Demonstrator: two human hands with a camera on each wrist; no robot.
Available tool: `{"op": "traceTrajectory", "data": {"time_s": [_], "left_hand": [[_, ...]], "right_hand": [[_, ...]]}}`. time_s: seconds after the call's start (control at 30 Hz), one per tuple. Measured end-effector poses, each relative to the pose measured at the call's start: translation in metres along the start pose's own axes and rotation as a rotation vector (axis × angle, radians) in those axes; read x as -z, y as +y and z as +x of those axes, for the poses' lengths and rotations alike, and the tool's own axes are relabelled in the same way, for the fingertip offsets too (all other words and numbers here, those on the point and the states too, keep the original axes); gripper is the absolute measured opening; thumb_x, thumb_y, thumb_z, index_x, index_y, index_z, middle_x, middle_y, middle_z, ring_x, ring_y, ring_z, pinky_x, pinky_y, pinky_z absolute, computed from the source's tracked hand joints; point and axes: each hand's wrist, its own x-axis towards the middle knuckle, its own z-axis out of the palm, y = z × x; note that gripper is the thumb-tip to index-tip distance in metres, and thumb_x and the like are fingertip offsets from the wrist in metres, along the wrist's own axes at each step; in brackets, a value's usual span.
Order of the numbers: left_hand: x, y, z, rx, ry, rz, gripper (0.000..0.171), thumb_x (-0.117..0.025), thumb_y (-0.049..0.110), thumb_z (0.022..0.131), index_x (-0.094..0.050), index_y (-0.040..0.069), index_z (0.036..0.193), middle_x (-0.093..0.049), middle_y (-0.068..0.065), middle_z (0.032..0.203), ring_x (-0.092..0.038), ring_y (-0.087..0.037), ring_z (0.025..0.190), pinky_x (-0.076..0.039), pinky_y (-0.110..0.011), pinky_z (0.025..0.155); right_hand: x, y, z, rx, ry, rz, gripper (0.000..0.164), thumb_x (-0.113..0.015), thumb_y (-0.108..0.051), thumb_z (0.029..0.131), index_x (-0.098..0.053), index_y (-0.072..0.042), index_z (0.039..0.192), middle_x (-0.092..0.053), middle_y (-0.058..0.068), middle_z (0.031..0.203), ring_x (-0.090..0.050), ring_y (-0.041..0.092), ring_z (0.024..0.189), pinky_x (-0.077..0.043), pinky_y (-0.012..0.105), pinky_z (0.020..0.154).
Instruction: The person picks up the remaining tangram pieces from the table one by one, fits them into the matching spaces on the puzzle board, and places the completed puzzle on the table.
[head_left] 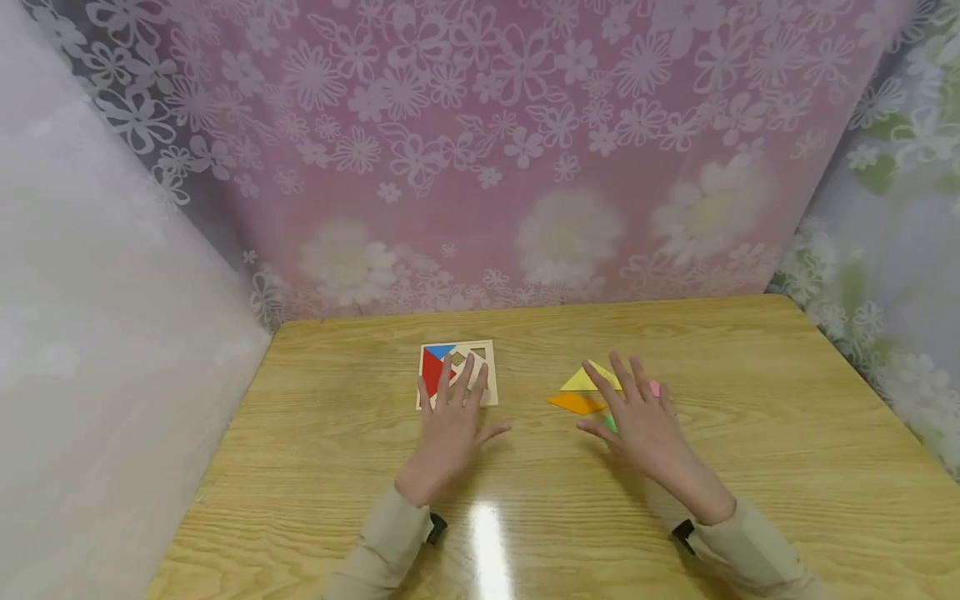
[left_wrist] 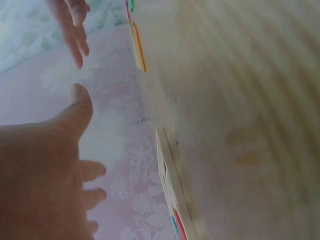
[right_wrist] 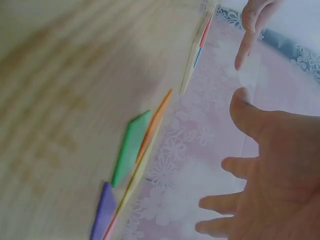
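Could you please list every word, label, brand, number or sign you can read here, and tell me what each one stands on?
None can be read: the puzzle board, yellow triangle, orange piece and tabletop show no lettering, and the backdrop cloth shows only flowers.
The black wrist gear is too small to tell.

White Streak at Six O'Clock!

Bright, even light across the head view, the table (head_left: 300, 467) clearly lit, and there, at six o'clock, a glare streak (head_left: 489, 550) burns right through the grain! Faint, soft-edged shadows lie beneath the left hand (head_left: 447, 437) and right hand (head_left: 648, 433). Over at nine o'clock, the pale cloth (head_left: 112, 350) washes out, detail nearly lost. Now the left wrist view: hazy, low in contrast, the table smeared out of focus at three o'clock. Right wrist, same milky veil, blur at nine, brightest near one!
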Motion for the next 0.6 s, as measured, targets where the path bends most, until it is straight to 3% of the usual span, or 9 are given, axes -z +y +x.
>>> {"op": "traceTrajectory", "data": {"time_s": [0.13, 0.23, 0.3, 0.4, 0.53, 0.6], "left_hand": [[0.009, -0.011, 0.009, -0.029, -0.014, -0.056, 0.063, -0.065, 0.049, 0.096, -0.057, 0.011, 0.145, -0.042, -0.013, 0.158, -0.022, -0.039, 0.153, -0.018, -0.074, 0.113], [0.015, -0.020, 0.015, -0.037, 0.001, -0.134, 0.044, -0.067, 0.037, 0.098, -0.067, 0.010, 0.133, -0.057, -0.012, 0.146, -0.041, -0.037, 0.144, -0.026, -0.068, 0.114], [0.018, -0.027, 0.018, -0.037, 0.028, -0.187, 0.034, -0.068, 0.029, 0.099, -0.071, 0.009, 0.127, -0.065, -0.011, 0.135, -0.053, -0.035, 0.134, -0.035, -0.062, 0.112], [0.022, -0.037, 0.022, -0.029, 0.086, -0.225, 0.025, -0.069, 0.021, 0.098, -0.074, 0.008, 0.120, -0.072, -0.010, 0.121, -0.066, -0.034, 0.115, -0.050, -0.052, 0.099], [0.029, -0.052, 0.022, 0.050, 0.114, -0.264, 0.024, -0.069, 0.018, 0.098, -0.074, 0.007, 0.118, -0.074, -0.012, 0.116, -0.071, -0.034, 0.103, -0.057, -0.047, 0.086], [0.032, -0.061, 0.022, 0.102, 0.098, -0.296, 0.025, -0.068, 0.017, 0.099, -0.073, 0.005, 0.120, -0.072, -0.015, 0.119, -0.069, -0.035, 0.108, -0.056, -0.048, 0.088]], "right_hand": [[0.003, -0.004, 0.011, 0.050, 0.050, 0.033, 0.065, -0.074, -0.038, 0.092, -0.053, -0.010, 0.147, -0.048, 0.027, 0.149, -0.048, 0.053, 0.132, -0.046, 0.069, 0.095], [0.003, -0.008, 0.025, 0.068, 0.060, 0.120, 0.047, -0.075, -0.030, 0.092, -0.066, -0.006, 0.133, -0.067, 0.020, 0.127, -0.068, 0.042, 0.103, -0.056, 0.052, 0.079], [0.001, -0.011, 0.034, 0.082, 0.073, 0.176, 0.036, -0.076, -0.025, 0.092, -0.072, -0.005, 0.122, -0.074, 0.015, 0.114, -0.072, 0.034, 0.089, -0.057, 0.045, 0.072], [-0.003, -0.018, 0.049, 0.082, 0.091, 0.234, 0.023, -0.076, -0.022, 0.092, -0.077, -0.007, 0.110, -0.077, 0.008, 0.102, -0.072, 0.026, 0.081, -0.057, 0.039, 0.067], [-0.008, -0.029, 0.067, 0.088, 0.112, 0.247, 0.017, -0.074, -0.022, 0.093, -0.079, -0.009, 0.103, -0.076, 0.005, 0.095, -0.071, 0.022, 0.080, -0.055, 0.035, 0.062], [-0.013, -0.034, 0.076, 0.094, 0.107, 0.236, 0.018, -0.075, -0.021, 0.093, -0.079, -0.008, 0.104, -0.077, 0.007, 0.096, -0.072, 0.023, 0.080, -0.056, 0.034, 0.062]]}}
